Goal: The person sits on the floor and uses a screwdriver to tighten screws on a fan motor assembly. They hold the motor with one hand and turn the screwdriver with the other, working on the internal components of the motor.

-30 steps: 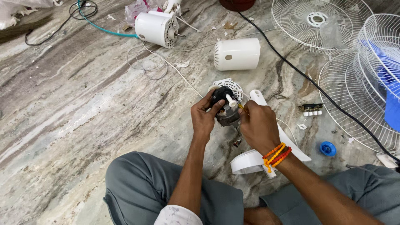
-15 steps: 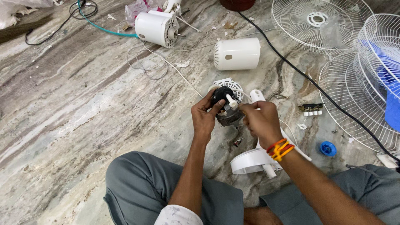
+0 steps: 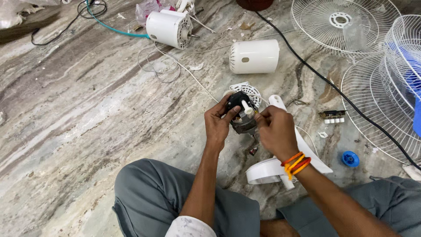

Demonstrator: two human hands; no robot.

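Both hands meet over the bare fan motor, which sits raised just off the marble floor at the picture's centre. The left hand is curled around the motor's dark body from nine o'clock, as it was a second ago. The right hand has slid from covering the motor's three o'clock side to its edge, fingertips now pinched at the small cream knob on top, so the work seems to have narrowed to that part. The white stand base lies at five o'clock, the white motor cover at twelve, the wire fan guard at two.
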